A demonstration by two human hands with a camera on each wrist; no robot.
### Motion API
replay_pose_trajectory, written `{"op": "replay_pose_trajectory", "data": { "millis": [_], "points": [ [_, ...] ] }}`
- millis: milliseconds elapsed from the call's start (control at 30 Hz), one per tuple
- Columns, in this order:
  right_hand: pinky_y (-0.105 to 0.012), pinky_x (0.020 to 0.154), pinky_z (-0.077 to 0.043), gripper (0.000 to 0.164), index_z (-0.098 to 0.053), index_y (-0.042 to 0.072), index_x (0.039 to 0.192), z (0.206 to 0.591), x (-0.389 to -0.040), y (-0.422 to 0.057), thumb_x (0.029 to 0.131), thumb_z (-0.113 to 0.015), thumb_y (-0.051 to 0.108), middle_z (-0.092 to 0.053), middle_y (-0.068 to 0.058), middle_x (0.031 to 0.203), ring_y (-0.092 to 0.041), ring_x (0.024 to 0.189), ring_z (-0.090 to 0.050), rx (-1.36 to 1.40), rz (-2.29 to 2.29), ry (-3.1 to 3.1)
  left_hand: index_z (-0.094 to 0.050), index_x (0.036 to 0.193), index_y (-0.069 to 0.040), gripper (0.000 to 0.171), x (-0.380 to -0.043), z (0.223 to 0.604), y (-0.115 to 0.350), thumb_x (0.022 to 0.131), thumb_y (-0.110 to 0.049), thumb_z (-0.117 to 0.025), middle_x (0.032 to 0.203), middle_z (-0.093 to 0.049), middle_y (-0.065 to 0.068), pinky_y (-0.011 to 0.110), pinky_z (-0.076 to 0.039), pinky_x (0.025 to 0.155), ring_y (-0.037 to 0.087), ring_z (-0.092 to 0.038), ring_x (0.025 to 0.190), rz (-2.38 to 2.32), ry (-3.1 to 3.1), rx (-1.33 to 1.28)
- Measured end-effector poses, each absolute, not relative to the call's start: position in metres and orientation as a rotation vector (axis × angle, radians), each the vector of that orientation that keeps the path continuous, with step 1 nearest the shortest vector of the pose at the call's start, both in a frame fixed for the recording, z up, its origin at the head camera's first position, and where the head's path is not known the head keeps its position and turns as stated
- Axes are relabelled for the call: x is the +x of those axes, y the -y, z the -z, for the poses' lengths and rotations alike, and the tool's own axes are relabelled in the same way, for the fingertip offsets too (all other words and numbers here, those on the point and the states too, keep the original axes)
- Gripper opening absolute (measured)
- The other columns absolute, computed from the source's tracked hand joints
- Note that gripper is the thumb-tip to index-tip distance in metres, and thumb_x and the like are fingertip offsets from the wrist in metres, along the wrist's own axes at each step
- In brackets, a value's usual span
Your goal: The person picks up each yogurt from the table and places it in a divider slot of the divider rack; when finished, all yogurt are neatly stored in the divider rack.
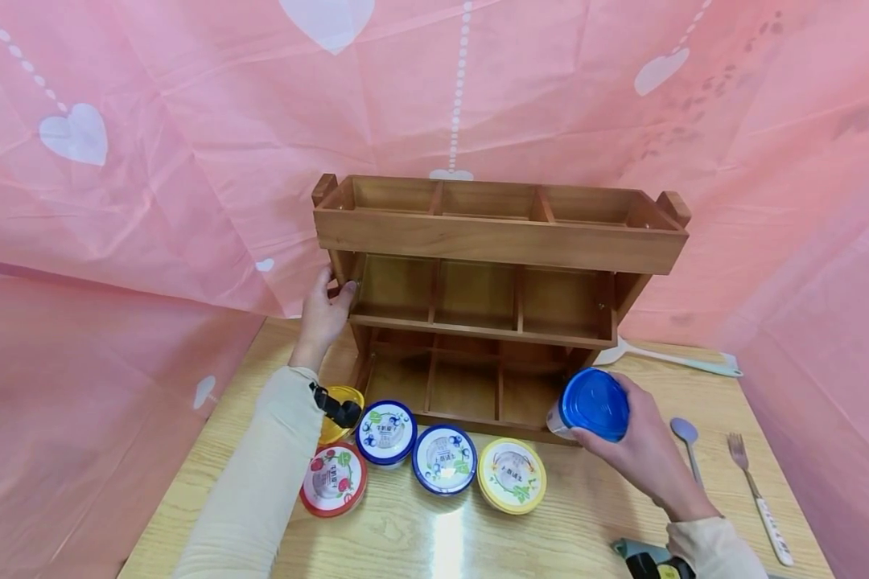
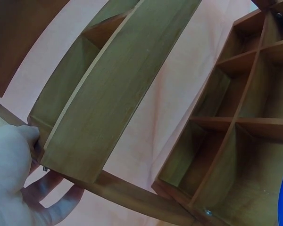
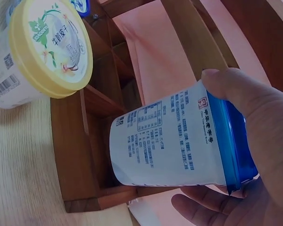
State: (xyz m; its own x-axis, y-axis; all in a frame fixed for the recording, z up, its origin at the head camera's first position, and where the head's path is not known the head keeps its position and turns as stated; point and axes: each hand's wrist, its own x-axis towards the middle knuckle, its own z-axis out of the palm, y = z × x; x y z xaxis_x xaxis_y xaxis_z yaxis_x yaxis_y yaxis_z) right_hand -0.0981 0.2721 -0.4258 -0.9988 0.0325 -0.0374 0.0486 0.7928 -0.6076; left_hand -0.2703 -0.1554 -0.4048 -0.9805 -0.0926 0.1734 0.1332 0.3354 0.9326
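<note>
A three-tier wooden shelf point(image 1: 500, 241) with divided compartments stands at the back of the table. My left hand point(image 1: 326, 312) grips its left side by the middle tier; in the left wrist view the thumb lies on the tray's end and the fingers point(image 2: 68, 200) are under the side rail. My right hand point(image 1: 644, 442) holds a white tub with a blue lid point(image 1: 595, 404), gripped around the lid. This tub is tilted, its base at the bottom tier's right compartment. In the right wrist view, its printed side point(image 3: 165, 141) faces the camera.
Before the shelf stand a red-lidded tub point(image 1: 335, 480), two blue-rimmed tubs point(image 1: 444, 460) and a yellow-rimmed tub point(image 1: 512, 475). Another yellow-lidded tub point(image 1: 346, 394) is partly behind my left wrist. At right lie a spatula point(image 1: 681, 356), a spoon point(image 1: 686, 438) and a fork point(image 1: 760, 498).
</note>
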Motion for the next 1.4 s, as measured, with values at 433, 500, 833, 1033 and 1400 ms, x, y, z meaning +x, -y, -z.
{"op": "replay_pose_trajectory", "data": {
  "millis": [433, 500, 833, 1033, 1400],
  "points": [
    [-0.068, 0.09, -0.049, 0.111, -0.011, 0.0, 0.154, 0.437, -0.128, -0.262, 0.08, -0.078, 0.048, -0.029, -0.033, 0.147, -0.055, 0.127, -0.037, 0.082, 1.031, -2.907, -0.043, 0.144, -0.01, 0.045, -0.271, 0.406, 0.156, 0.101, -0.016, -0.053, 0.146, -0.046, 0.019, 0.05, -0.051, 0.1, 0.039, -0.056, 0.124, 1.709, 2.394, -0.036],
    [-0.068, 0.091, -0.048, 0.112, -0.01, 0.001, 0.155, 0.439, -0.132, -0.259, 0.08, -0.077, 0.05, -0.027, -0.033, 0.148, -0.055, 0.128, -0.036, 0.1, 1.02, -2.893, -0.042, 0.145, -0.01, 0.045, -0.271, 0.406, 0.156, 0.101, -0.017, -0.053, 0.147, -0.046, 0.019, 0.05, -0.051, 0.1, 0.038, -0.056, 0.124, 1.707, 2.403, -0.034],
    [-0.07, 0.099, -0.042, 0.111, -0.01, 0.002, 0.154, 0.452, -0.152, -0.252, 0.08, -0.077, 0.05, -0.025, -0.034, 0.148, -0.055, 0.13, -0.035, 0.102, 1.01, -2.873, -0.042, 0.145, -0.011, 0.045, -0.271, 0.406, 0.156, 0.102, -0.017, -0.053, 0.147, -0.046, 0.019, 0.05, -0.051, 0.1, 0.038, -0.055, 0.124, 1.724, 2.398, -0.024],
    [-0.069, 0.101, -0.041, 0.11, -0.01, 0.003, 0.155, 0.461, -0.16, -0.249, 0.081, -0.077, 0.048, -0.025, -0.034, 0.148, -0.055, 0.132, -0.034, 0.087, 1.02, -2.867, -0.042, 0.145, -0.011, 0.045, -0.271, 0.405, 0.155, 0.102, -0.018, -0.052, 0.147, -0.046, 0.018, 0.05, -0.051, 0.1, 0.038, -0.055, 0.124, 1.729, 2.398, -0.029],
    [-0.068, 0.103, -0.039, 0.108, -0.011, 0.0, 0.154, 0.477, -0.169, -0.244, 0.081, -0.077, 0.047, -0.026, -0.035, 0.147, -0.054, 0.132, -0.035, 0.116, 1.018, -2.849, -0.041, 0.146, -0.011, 0.046, -0.271, 0.406, 0.155, 0.102, -0.017, -0.052, 0.147, -0.045, 0.019, 0.05, -0.051, 0.1, 0.038, -0.055, 0.125, 1.741, 2.38, -0.025]
  ]
}}
